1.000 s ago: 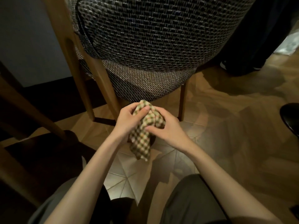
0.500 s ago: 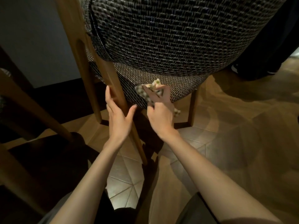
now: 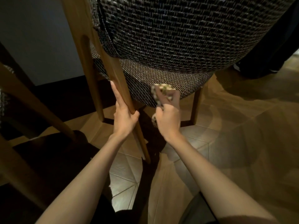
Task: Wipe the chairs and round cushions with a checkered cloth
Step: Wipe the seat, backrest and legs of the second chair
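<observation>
Your right hand (image 3: 168,120) pinched the cloth (image 3: 163,88), seemingly soft and light, bunched against the chair seat (image 3: 161,75); your left hand (image 3: 124,118) gripped the rigid leg (image 3: 118,75) beside it.

The left forearm (image 3: 90,172) and right forearm (image 3: 210,172) are bare from the wrists to the lower edge of the view; the left hand (image 3: 124,118) and right hand (image 3: 169,118) are bare too; plain grey trouser cloth (image 3: 196,210), smooth and unpatterned, shows beneath the right forearm, dim in shadow.
</observation>
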The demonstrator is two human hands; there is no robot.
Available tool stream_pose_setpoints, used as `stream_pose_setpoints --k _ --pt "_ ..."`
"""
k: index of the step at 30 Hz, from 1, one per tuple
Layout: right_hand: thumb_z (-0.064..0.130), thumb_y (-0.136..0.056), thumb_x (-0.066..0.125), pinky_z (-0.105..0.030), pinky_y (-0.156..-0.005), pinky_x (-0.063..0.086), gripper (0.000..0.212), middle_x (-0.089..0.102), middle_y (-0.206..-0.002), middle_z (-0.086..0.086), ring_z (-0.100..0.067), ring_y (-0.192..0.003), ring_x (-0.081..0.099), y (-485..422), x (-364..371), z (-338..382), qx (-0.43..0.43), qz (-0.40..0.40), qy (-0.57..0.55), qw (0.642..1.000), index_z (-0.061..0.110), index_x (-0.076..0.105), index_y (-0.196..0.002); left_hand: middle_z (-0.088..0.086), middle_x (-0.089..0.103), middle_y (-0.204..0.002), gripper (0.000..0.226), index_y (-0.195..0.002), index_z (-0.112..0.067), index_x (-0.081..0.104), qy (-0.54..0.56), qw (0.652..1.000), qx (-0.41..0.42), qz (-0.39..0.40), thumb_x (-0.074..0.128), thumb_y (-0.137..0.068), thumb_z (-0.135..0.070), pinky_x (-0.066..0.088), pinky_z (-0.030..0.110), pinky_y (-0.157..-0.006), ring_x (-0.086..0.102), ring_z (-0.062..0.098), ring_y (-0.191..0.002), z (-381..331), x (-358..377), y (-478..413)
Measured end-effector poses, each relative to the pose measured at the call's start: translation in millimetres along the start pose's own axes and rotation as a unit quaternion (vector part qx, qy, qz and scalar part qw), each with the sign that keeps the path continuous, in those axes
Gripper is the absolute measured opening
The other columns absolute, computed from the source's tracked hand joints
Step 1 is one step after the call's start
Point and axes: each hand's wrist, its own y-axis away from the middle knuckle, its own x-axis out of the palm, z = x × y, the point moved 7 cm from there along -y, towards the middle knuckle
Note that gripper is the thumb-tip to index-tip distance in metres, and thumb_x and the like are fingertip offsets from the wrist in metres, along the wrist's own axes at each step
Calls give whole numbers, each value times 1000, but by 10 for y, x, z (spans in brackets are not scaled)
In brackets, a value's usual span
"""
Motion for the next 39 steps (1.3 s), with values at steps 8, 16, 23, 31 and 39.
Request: stream_pose_setpoints --k 8,16,23,31,39 --pt "2 -87 52 -32 -91 46 51 36 -133 -15 -32 -118 47 43 23 -42 -35 100 25 994 22 53 -134 18 45 -134 120 -134 -45 -37 -13 1000 1 -8 66 -82 -11 55 48 -82 67 19 -84 114 -266 -12" --pt "-6 -88 48 -12 -99 25 34 34 -140 -23 -30 -115 49 -53 -160 -331 172 -1 -38 984 -6 58 -121 16 53 -121 121 -137 -44 -32 -49 993 -71 -75 68 -81 -6 51 54 -88 62 22 -95 191 -664 110" --pt "8 -94 49 -35 -91 46 37 40 -135 -14 -29 -106 52 -105 141 178 -41 137 -24 989 16 57 -129 16 -3 -155 105 -149 -19 -12 -178 968 -30 -173 60 -78 10 32 22 -98 24 20 -137 -192 -659 286" --pt "3 -92 49 -9 -84 25 33 33 -110 7 -5 -97 34 -547 -290 -1025 139 -22 -65 988 6 59 -123 15 29 -151 58 -143 -8 35 -369 912 181 8 49 -88 -20 3 50 -117 13 31 -144 -637 168 313" --pt "7 -94 51 -22 -104 37 40 39 -131 -9 -21 -118 46 -275 -77 -779 29 40 -131 990 18 54 -133 6 42 -146 50 -141 -12 41 -401 904 146 12 50 -94 -27 17 41 -115 33 25 -138 -752 342 59"
